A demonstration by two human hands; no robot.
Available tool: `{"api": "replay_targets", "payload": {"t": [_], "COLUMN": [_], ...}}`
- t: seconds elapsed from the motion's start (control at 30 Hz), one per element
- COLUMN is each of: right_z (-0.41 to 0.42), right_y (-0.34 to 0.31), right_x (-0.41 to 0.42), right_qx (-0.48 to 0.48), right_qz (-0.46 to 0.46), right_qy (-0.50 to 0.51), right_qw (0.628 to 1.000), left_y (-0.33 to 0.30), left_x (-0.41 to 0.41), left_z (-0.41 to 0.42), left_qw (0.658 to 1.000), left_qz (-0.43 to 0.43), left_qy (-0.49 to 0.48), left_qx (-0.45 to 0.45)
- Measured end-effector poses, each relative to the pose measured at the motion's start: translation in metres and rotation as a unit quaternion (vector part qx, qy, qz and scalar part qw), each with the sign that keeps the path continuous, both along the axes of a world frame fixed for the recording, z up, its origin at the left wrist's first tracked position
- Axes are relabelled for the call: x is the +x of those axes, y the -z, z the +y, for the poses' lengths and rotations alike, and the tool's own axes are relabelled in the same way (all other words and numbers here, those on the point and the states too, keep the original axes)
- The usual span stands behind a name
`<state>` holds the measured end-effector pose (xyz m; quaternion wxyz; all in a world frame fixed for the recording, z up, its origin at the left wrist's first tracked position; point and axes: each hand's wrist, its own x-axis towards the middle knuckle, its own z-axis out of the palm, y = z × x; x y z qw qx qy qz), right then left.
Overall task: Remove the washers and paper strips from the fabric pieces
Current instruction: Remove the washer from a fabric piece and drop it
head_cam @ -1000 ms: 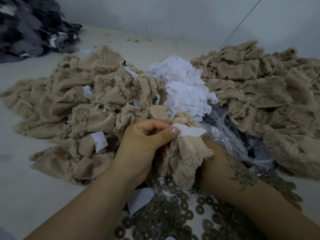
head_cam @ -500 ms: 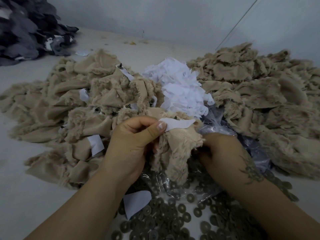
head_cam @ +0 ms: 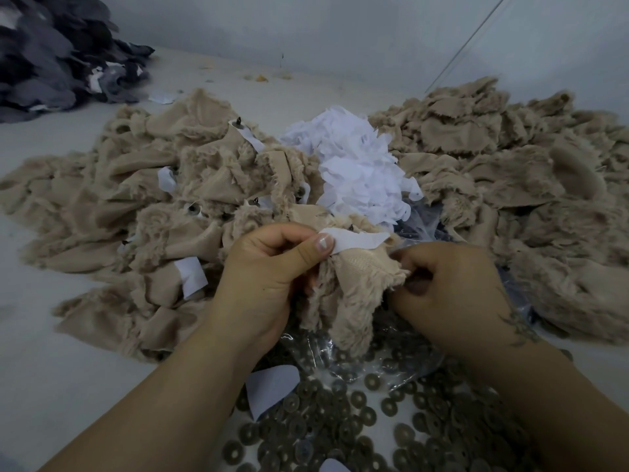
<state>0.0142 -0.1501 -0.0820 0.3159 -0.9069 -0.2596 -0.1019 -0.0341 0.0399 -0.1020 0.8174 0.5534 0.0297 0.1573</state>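
Fabric piece (head_cam: 354, 287) sits bunched between both hands just above the loose washers (head_cam: 340, 424) scattered on the bench (head_cam: 68, 386). The left hand (head_cam: 269, 267) has its fingers curled round the furry cloth, the thumb pressing a white paper strip (head_cam: 357, 240) against the top edge. The right hand (head_cam: 449, 291) pinches the cloth's frayed right edge with fingers bent in; whether a washer lies under those fingertips cannot be told.

To do this step well, I judge the left thumb should hold the strip close to where it is fastened, so the paper comes away whole rather than tearing. The right hand should keep the cloth taut and pull away from the left, not twist. A small dark stud seems to show near the strip's middle, so freeing that first probably matters.

Freed paper belongs on the white paper heap (head_cam: 357, 168) behind, and the bare cloth likely on the tan pile (head_cam: 510, 158) to the right; the pile (head_cam: 153, 206) on the left has strips and studs showing in it.
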Motion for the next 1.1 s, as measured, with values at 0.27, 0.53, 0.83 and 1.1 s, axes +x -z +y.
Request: {"api": "replay_targets", "payload": {"t": [0.27, 0.53, 0.83, 1.1], "right_z": [-0.009, 0.007, 0.008, 0.007], "right_y": [-0.014, -0.004, 0.002, 0.005], "right_x": [0.006, -0.004, -0.009, -0.006], "right_qx": [0.181, 0.197, 0.316, 0.299], "right_qz": [0.223, 0.237, 0.147, 0.172], "right_qy": [-0.052, -0.096, -0.085, -0.159], "right_qw": [0.956, 0.946, 0.933, 0.925], "left_y": [0.002, 0.004, 0.004, 0.003], "left_x": [0.001, -0.002, -0.002, -0.003], "left_z": [-0.001, -0.008, -0.01, -0.01], "left_qw": [1.0, 0.997, 0.997, 0.998], "left_qz": [-0.006, -0.027, -0.015, -0.013], "left_qy": [-0.002, 0.016, 0.003, 0.01], "left_qx": [-0.006, 0.07, 0.078, 0.058]}}
